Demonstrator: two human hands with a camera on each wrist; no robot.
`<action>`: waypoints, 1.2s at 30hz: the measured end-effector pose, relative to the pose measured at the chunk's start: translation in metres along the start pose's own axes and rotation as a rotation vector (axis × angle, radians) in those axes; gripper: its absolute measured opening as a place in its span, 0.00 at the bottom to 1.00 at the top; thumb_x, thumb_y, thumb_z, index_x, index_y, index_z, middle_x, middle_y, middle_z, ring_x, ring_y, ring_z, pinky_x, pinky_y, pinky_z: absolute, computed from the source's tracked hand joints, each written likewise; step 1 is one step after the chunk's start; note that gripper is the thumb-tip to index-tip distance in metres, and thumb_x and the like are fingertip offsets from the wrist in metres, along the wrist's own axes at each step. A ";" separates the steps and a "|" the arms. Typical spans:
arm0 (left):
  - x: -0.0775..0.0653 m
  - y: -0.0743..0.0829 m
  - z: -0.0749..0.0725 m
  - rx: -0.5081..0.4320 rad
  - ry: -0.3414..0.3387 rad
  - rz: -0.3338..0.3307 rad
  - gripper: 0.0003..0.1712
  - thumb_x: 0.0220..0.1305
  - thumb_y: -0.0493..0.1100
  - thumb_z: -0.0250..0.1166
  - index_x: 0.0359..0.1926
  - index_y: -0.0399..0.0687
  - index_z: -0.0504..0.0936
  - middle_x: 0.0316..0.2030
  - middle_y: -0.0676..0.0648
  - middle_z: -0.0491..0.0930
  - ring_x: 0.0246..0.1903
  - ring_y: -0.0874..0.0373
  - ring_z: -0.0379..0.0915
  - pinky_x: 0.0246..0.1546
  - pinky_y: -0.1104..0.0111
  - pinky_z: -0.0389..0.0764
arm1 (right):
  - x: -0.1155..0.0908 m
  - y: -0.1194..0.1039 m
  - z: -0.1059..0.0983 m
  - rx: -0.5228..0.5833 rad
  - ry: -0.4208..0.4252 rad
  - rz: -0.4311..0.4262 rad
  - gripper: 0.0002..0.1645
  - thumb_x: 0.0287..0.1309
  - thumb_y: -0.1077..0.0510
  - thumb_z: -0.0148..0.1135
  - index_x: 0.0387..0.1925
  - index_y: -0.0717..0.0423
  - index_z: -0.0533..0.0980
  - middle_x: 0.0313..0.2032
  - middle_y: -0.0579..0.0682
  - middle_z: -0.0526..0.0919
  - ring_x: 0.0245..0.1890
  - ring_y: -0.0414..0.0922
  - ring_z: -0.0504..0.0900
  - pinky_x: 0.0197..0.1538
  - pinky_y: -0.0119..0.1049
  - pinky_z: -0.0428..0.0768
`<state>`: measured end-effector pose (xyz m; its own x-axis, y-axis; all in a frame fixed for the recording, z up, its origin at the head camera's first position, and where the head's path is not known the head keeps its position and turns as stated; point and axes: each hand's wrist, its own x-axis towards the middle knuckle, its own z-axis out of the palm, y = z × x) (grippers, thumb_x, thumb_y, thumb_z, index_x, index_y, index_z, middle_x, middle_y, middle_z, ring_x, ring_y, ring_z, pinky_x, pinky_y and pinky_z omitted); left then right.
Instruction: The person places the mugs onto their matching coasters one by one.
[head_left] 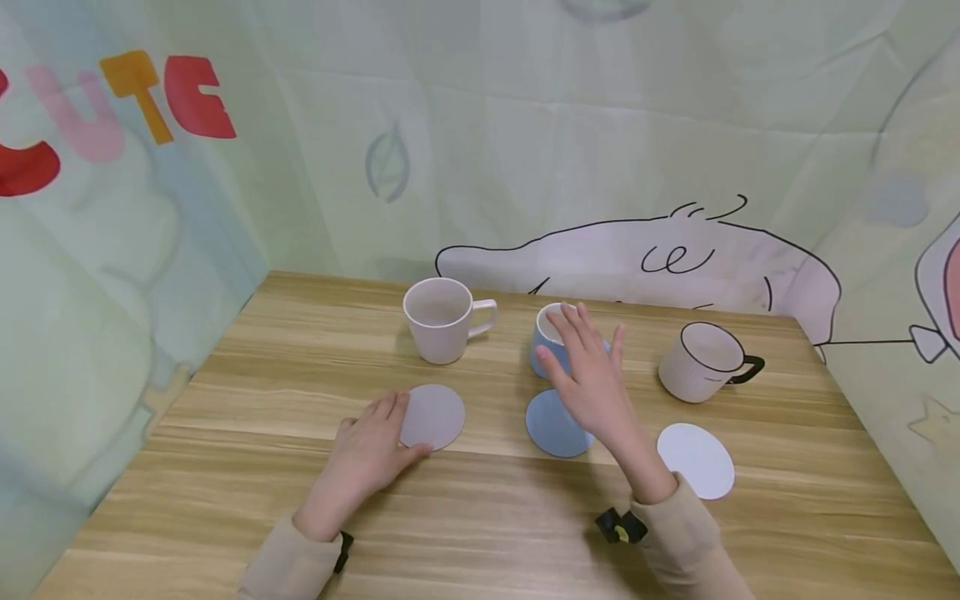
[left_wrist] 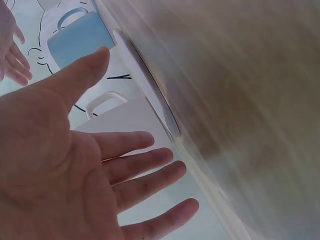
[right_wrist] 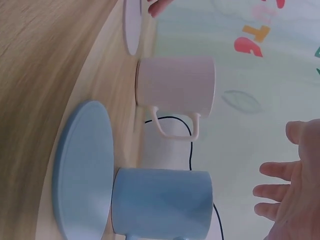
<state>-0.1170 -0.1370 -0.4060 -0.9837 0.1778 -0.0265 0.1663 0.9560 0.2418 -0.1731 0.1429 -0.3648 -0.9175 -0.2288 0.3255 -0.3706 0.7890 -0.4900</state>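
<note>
My left hand (head_left: pixel 367 446) lies by the left edge of a round lilac-grey coaster (head_left: pixel 435 418), fingers extended and thumb apart. In the left wrist view those fingers are spread and grip nothing. A pale pinkish-white mug (head_left: pixel 441 325) stands behind that coaster, handle to the right. My right hand (head_left: pixel 592 383) hovers with spread fingers, overlapping a light blue mug (head_left: pixel 542 342) in the head view. The right wrist view has this hand apart from the blue mug (right_wrist: pixel 162 202). In front of the blue mug lies a blue coaster (head_left: pixel 557 425), partly hidden by my right hand.
At the right stands a white mug (head_left: pixel 697 367) with a black rim and black handle. A white coaster (head_left: pixel 701 461) lies in front of it. The wooden table (head_left: pixel 465 542) backs onto a printed cloth (head_left: pixel 510 150) with cartoon drawings and letters.
</note>
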 end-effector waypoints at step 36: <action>0.012 -0.009 -0.005 0.032 -0.099 -0.009 0.51 0.47 0.63 0.72 0.62 0.33 0.69 0.57 0.34 0.72 0.57 0.38 0.68 0.46 0.39 0.74 | 0.034 -0.009 0.004 0.245 -0.086 0.012 0.31 0.72 0.44 0.43 0.69 0.55 0.61 0.73 0.54 0.58 0.76 0.50 0.48 0.74 0.60 0.31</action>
<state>-0.1308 -0.1446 -0.4042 -0.9738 0.1901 -0.1247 0.1613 0.9642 0.2105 -0.2017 0.1259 -0.3526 -0.9271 -0.2761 0.2534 -0.3738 0.6327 -0.6782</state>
